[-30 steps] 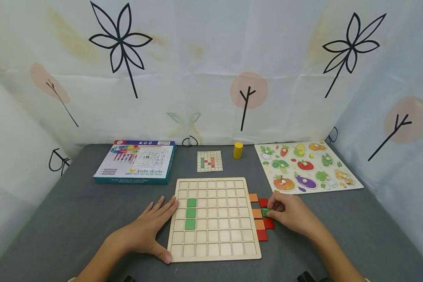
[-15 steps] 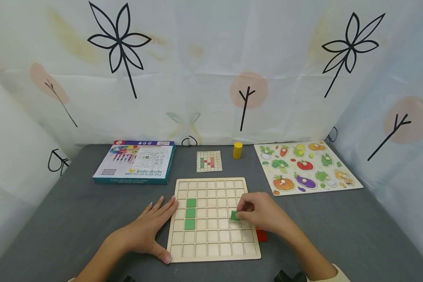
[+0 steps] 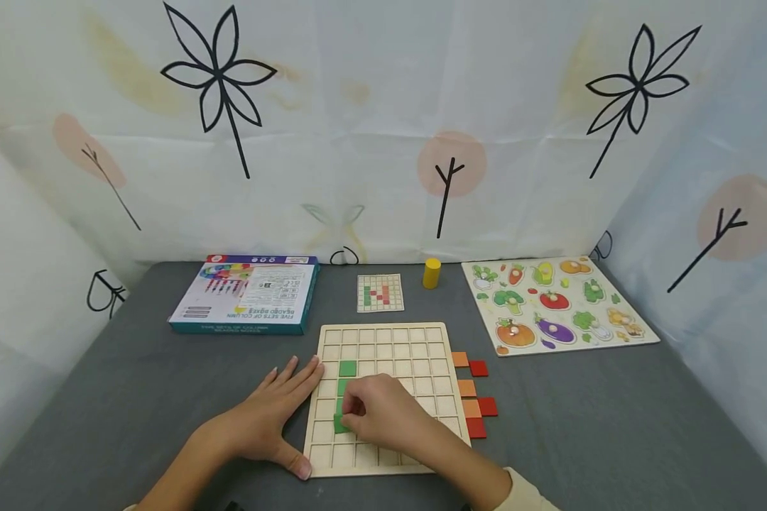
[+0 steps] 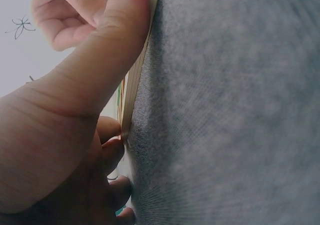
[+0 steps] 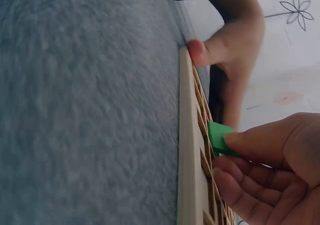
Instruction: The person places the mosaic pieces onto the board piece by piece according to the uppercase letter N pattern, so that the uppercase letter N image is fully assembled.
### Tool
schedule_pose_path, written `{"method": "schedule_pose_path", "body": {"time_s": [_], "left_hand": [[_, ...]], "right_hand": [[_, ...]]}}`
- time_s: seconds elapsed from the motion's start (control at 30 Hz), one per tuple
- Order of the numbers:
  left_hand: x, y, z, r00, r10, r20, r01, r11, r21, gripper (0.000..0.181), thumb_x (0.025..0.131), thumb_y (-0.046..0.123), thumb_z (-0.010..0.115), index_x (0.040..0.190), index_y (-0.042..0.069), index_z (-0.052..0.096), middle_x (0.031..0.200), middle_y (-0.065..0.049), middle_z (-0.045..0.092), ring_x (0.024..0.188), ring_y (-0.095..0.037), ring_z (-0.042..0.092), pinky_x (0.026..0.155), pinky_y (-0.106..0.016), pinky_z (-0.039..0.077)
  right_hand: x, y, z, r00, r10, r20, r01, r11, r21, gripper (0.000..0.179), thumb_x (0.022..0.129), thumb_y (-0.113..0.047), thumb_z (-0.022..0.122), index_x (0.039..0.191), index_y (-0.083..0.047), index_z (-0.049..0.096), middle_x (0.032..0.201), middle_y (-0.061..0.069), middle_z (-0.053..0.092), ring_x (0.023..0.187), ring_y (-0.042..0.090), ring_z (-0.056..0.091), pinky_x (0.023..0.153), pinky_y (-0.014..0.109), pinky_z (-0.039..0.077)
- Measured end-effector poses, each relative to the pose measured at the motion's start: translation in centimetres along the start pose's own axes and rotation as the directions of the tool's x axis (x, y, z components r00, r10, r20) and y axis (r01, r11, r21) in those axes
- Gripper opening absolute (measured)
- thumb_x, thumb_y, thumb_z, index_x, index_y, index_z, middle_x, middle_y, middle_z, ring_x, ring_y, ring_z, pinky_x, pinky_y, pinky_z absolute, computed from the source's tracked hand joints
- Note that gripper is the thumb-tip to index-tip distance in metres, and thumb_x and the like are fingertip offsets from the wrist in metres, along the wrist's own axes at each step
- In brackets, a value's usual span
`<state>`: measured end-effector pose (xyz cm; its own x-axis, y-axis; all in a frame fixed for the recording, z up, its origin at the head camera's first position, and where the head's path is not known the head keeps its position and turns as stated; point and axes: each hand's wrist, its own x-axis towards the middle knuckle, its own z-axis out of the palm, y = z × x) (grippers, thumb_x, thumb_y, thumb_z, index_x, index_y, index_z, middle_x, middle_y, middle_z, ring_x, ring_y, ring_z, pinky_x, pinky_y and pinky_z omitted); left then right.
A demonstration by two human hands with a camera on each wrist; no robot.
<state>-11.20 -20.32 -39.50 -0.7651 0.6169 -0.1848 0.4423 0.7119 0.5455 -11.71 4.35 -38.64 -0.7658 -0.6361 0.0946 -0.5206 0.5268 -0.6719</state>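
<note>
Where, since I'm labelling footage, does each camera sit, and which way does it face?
Head: worn on the head, facing forward and down at the wooden grid board; left hand, right hand and forearms show.
Left wrist: worn there, facing the board's edge and gray cloth; left hand and part of the right show.
Right wrist: worn there, facing the pinched green tile; right and left hands show.
Shared: head and right wrist both show that tile.

The right sleeve (image 3: pixel 523 493) is pale cream.
</note>
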Motion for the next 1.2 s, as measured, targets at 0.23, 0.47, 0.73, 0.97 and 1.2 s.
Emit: {"method": "schedule_pose_path", "body": {"time_s": [0.23, 0.47, 0.73, 0.97, 1.2], "left_hand": [[0.0, 0.1, -0.1, 1.000, 0.002, -0.010, -0.002, 1.000, 0.009, 0.134, 0.062, 0.069, 0.082, 0.161, 0.006, 0.017, 0.167, -0.014, 0.011, 0.149, -0.047, 0.002, 0.112, -0.070, 0.006], [0.0, 0.2, -0.1, 1.000, -0.007, -0.005, 0.007, 1.000, 0.006, 0.135, 0.062, 0.070, 0.082, 0.161, 0.005, 0.017, 0.167, -0.014, 0.011, 0.149, -0.048, 0.002, 0.112, -0.070, 0.006], [-0.1, 0.4, -0.1, 1.000, -0.004, -0.007, 0.004, 1.000, 0.006, 0.135, 0.062, 0.069, 0.082, 0.161, 0.006, 0.017, 0.167, -0.014, 0.011, 0.149, -0.047, 0.002, 0.113, -0.070, 0.006], [-0.1, 0.5, -0.2, 1.000, 0.006, -0.003, -0.006, 1.000, -0.004, 0.135, 0.063, 0.068, 0.083, 0.161, 0.005, 0.016, 0.166, -0.015, 0.010, 0.149, -0.048, 0.002, 0.112, -0.070, 0.006], [-0.1, 0.3, -0.2, 1.000, 0.006, -0.004, -0.006, 1.000, 0.002, 0.136, 0.062, 0.068, 0.084, 0.161, 0.005, 0.015, 0.167, -0.015, 0.010, 0.149, -0.048, 0.002, 0.112, -0.070, 0.005]], "right_hand": [[-0.1, -0.2, 0.4, 1.000, -0.030, 0.003, 0.031, 0.997, -0.068, 0.021, 0.081, -0.008, 0.082, 0.071, -0.017, 0.067, 0.067, -0.017, 0.052, 0.062, -0.004, 0.048, 0.058, 0.013, 0.042], [-0.5, -0.4, 0.6, 1.000, -0.030, -0.002, 0.029, 0.992, -0.121, 0.020, 0.082, -0.009, 0.082, 0.072, -0.018, 0.067, 0.068, -0.017, 0.050, 0.063, -0.004, 0.047, 0.058, 0.013, 0.041], [-1.2, -0.7, 0.5, 0.990, -0.137, 0.027, 0.140, 0.972, -0.187, 0.021, 0.081, -0.006, 0.082, 0.067, -0.018, 0.071, 0.070, -0.016, 0.051, 0.064, -0.005, 0.043, 0.058, 0.010, 0.036], [-3.0, 1.5, -2.0, 0.996, -0.077, -0.035, 0.072, 0.990, -0.120, 0.015, 0.080, -0.003, 0.080, 0.073, -0.015, 0.075, 0.071, -0.016, 0.053, 0.064, -0.002, 0.047, 0.059, 0.015, 0.042], [-6.2, 6.0, -7.0, 0.974, 0.111, -0.200, -0.151, 0.968, -0.199, 0.011, 0.083, -0.001, 0.077, 0.082, -0.012, 0.075, 0.078, -0.010, 0.058, 0.069, 0.006, 0.051, 0.063, 0.027, 0.047]]}}
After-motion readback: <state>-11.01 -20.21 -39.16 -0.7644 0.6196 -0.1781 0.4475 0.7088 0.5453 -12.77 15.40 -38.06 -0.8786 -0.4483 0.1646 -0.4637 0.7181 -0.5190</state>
